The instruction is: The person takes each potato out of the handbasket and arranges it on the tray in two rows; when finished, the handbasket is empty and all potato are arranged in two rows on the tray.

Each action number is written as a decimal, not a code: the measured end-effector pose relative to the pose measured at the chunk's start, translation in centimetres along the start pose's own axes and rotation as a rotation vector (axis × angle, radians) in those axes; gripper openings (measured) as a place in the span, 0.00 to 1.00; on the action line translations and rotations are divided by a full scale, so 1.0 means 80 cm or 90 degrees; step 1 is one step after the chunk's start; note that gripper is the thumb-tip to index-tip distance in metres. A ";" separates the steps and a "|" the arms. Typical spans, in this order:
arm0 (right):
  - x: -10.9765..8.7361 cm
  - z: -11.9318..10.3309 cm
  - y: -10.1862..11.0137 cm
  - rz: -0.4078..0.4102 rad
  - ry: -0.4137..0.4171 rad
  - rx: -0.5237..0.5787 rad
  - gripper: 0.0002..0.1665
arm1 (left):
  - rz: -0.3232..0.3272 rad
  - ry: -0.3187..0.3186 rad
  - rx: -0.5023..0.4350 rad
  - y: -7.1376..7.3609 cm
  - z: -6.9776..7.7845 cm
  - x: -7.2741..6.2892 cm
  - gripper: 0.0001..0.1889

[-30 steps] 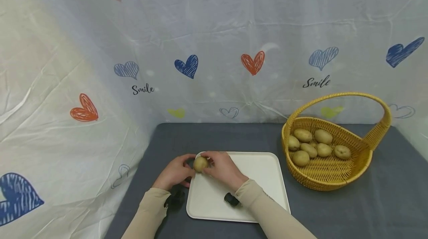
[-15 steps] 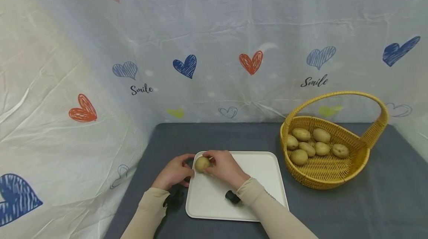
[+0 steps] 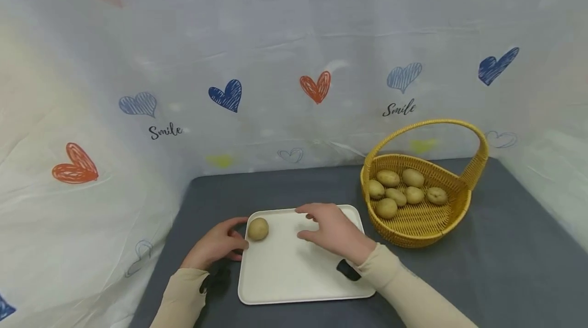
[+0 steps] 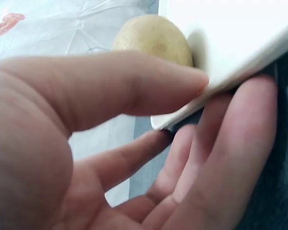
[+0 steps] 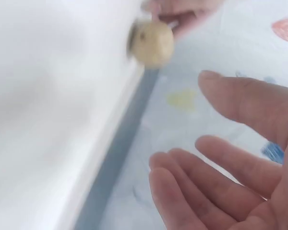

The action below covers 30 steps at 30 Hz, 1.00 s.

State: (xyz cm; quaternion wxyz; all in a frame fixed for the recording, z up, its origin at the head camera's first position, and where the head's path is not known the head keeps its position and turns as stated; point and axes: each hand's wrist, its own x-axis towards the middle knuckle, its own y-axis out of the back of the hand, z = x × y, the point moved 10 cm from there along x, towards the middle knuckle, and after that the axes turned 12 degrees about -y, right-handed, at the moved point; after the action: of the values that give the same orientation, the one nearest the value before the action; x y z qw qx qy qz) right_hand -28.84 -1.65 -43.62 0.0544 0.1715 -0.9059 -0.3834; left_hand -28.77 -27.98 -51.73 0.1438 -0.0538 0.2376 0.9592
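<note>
A round, pale-brown potato [image 3: 258,229] sits in the far left corner of the white rectangular tray [image 3: 294,277]. My left hand [image 3: 215,244] is at the tray's left edge. In the left wrist view its thumb [image 4: 149,86] lies at the rim beside the potato [image 4: 153,38], and the fingers reach against the rim's outer side and underneath, so the edge is pinched between them. Over the tray's right half hovers my right hand [image 3: 335,231], thumb and fingers spread apart around nothing; the right wrist view shows the same hand [image 5: 230,158] holding nothing.
A yellow wicker basket [image 3: 413,238] with a tall handle stands right of the tray, with several potatoes [image 3: 413,195] inside. Dark grey cloth [image 3: 441,277] covers the table. A pale curtain printed with hearts [image 3: 275,37] hangs behind and at the sides.
My right hand has let go of the potato and moved right, away from it. The potato stays in the tray's corner. The left hand remains at the edge; the head view has shifted.
</note>
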 end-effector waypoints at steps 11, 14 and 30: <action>-0.071 0.085 0.164 0.088 -0.004 -0.128 0.24 | -0.093 0.004 -0.024 0.002 -0.013 -0.007 0.49; -0.062 0.119 0.197 0.105 -0.035 -0.133 0.25 | -0.099 0.003 -0.018 -0.004 -0.005 -0.007 0.48; 0.041 0.218 0.231 0.042 -0.160 -0.122 0.32 | -0.105 0.001 -0.050 -0.008 -0.002 -0.011 0.49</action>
State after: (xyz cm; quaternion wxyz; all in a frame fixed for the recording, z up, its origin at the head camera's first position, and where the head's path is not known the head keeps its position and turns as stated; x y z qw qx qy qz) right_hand -40.90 20.93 -42.77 -0.0305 0.0862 -0.8699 -0.4847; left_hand -27.77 -27.74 -52.04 0.2196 -0.0798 0.1944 0.9527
